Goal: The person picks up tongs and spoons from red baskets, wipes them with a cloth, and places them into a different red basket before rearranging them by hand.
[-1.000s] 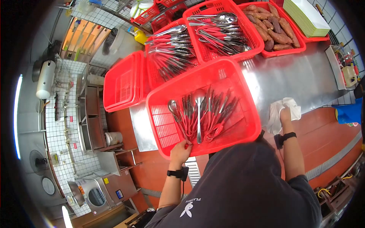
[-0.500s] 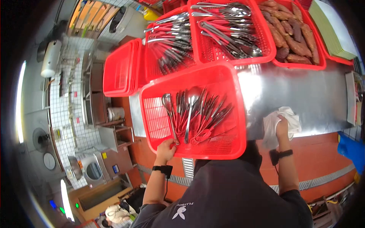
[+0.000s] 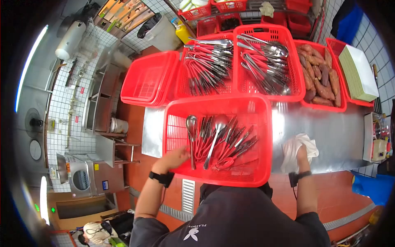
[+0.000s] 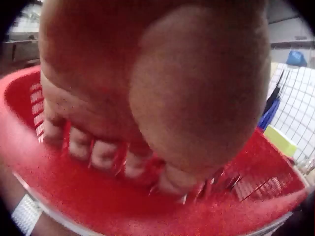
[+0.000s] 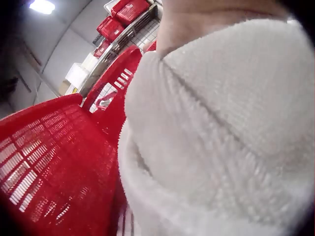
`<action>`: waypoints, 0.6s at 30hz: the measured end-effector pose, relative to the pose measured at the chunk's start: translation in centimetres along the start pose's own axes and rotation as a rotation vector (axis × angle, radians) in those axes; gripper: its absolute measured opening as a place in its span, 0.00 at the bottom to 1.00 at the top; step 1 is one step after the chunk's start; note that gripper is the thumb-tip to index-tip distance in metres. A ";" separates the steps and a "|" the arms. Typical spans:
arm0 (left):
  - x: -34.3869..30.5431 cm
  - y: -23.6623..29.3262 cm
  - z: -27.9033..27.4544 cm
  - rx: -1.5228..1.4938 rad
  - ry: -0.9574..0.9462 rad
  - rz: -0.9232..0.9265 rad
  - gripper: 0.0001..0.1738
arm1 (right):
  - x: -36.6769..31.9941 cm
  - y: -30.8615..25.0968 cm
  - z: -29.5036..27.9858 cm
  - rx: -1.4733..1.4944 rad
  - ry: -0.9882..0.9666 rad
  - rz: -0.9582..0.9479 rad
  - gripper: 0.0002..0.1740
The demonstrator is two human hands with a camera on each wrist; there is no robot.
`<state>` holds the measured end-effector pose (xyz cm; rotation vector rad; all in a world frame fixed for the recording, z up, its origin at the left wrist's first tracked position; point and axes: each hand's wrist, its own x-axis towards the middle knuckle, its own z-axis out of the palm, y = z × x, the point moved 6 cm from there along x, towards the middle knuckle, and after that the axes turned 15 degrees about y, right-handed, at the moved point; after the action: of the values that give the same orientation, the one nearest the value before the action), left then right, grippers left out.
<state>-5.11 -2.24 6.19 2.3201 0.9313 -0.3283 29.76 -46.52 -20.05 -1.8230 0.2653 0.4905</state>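
A red plastic basket sits at the near side of the metal table. Inside lie several red-and-black tongs, a large metal spoon on top and another metal spoon along the left. My left hand reaches over the near left rim, fingers beside the left spoon's handle. The left wrist view shows its fingers loosely extended and slightly apart against the red plastic. To the right of the basket, my right hand grips a bunched white cloth, which hides its fingers in the right wrist view.
Behind stand two red baskets of utensils, a basket of sweet potatoes and stacked green-edged white trays. Stacked red baskets stand at the left. The metal tabletop extends right, with a small caddy at its end.
My left hand, which was pinching at the end of the left spoon's handle, has come off it with its fingers loosened. The right hand keeps the cloth. The head view has shifted.
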 end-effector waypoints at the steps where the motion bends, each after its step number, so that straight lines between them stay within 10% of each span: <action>1: 2.0 0.0 -2.3 -0.002 0.079 0.101 0.22 | -1.1 -1.3 -0.1 0.003 0.039 0.001 0.22; 5: 9.7 3.9 -12.0 0.079 0.457 0.560 0.16 | -7.9 -7.6 0.2 0.001 0.255 0.039 0.21; 9: 16.1 7.6 -16.9 -0.338 0.403 0.693 0.14 | -18.9 -14.2 2.8 0.139 0.533 0.205 0.20; 11: 20.8 7.7 -17.0 -0.165 0.412 0.799 0.15 | -22.0 -10.4 4.1 0.769 0.484 0.271 0.22; 15: 32.7 4.2 -13.9 0.247 0.411 0.873 0.17 | -27.1 3.9 0.4 0.756 0.358 0.260 0.24; 18: 37.4 3.0 -11.8 0.594 0.483 0.815 0.19 | -34.6 4.4 0.8 0.531 0.261 0.201 0.21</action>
<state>24.01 23.60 0.65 3.1624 -0.0188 0.3642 -2.92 -49.42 -8.08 -1.3404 0.6947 0.2809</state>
